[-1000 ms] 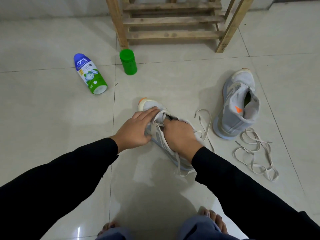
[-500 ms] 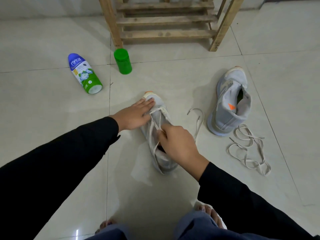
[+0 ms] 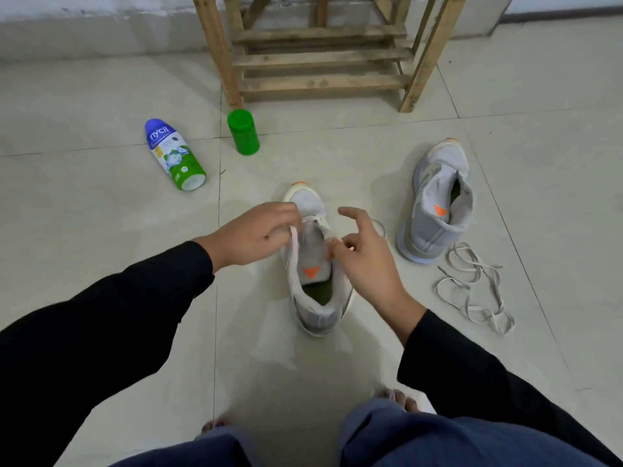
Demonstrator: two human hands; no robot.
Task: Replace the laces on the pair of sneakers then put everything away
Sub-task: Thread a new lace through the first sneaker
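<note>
A single wide-angle camera sits on the person's head and faces forward and steeply down at the tiled floor (image 3: 101, 230), so the black sleeves (image 3: 101, 332) enter from the lower corners and the trouser knees (image 3: 438, 439) fill the bottom edge. The view is close: the left hand (image 3: 251, 235) and right hand (image 3: 367, 264) meet near the centre of the frame, at the lace (image 3: 315, 219) of the near sneaker (image 3: 317, 298). The top edge takes in only the lower rungs of a wooden rack (image 3: 320, 59) and the foot of the wall (image 3: 84, 32).
</note>
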